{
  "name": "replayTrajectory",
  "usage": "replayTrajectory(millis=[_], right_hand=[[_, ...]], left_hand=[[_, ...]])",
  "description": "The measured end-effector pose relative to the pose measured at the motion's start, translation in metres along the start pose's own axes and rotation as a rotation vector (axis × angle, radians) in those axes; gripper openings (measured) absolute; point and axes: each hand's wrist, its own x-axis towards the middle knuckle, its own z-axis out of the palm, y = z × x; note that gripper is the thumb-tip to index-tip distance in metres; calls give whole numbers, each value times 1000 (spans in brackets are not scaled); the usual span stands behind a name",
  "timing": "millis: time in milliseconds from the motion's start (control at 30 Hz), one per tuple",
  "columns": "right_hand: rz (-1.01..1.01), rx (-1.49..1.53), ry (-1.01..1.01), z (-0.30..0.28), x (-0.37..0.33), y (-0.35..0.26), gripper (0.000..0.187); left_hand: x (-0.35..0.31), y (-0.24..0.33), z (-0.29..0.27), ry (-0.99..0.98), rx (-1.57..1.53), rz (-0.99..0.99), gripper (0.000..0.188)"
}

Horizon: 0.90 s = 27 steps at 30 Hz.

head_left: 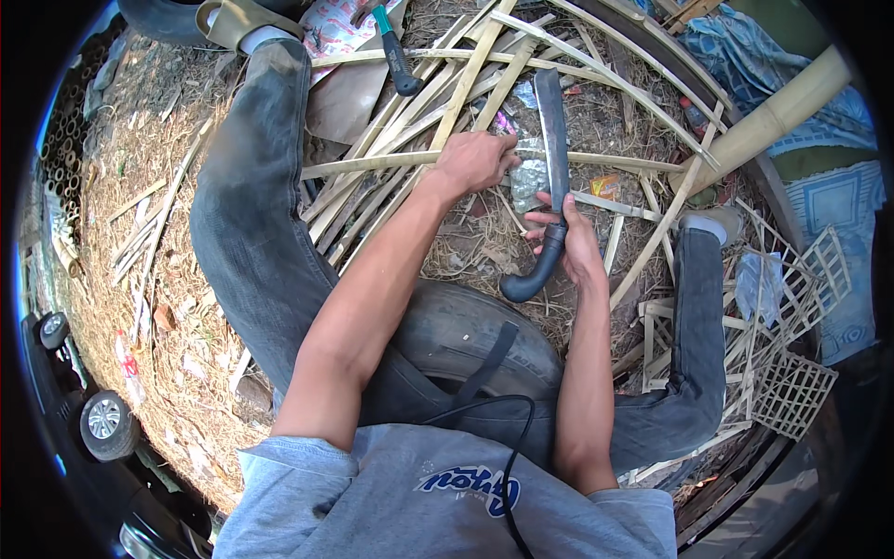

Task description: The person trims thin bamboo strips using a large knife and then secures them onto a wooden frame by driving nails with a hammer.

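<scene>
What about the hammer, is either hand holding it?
No, the left hand holds a bamboo strip and the right hand holds the machete.

Room is offered over the littered ground between the left forearm and the knife, while passage is barred beyond by crossed bamboo strips, nearer by the tire, and rightward by a thick bamboo pole.

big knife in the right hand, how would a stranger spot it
Find the black tyre just below the picture's centre, then the right hand above its right end. The big knife there has a long grey blade and, unlike the pale bamboo strips nearby, a black hooked handle.
</scene>
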Motion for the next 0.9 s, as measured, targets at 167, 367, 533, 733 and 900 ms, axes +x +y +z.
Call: replayTrajectory(millis=[167, 367, 533, 733, 900], right_hand=[[-65, -57, 35, -10, 4, 10, 70], [-23, 66, 88, -12, -1, 18, 84], [37, 377, 22, 0, -23, 27, 67], [20, 99, 123, 0, -39, 28, 36], [76, -67, 263, -9, -66, -1, 37]], left_hand=[[0, 2, -2, -6, 3, 11, 28], [0, 5, -4, 15, -26, 17, 30], [1, 6, -7, -26, -20, -33, 32], [2, 7, -4, -36, -11, -34, 33], [0, 0, -4, -8, -67, -20, 33]])
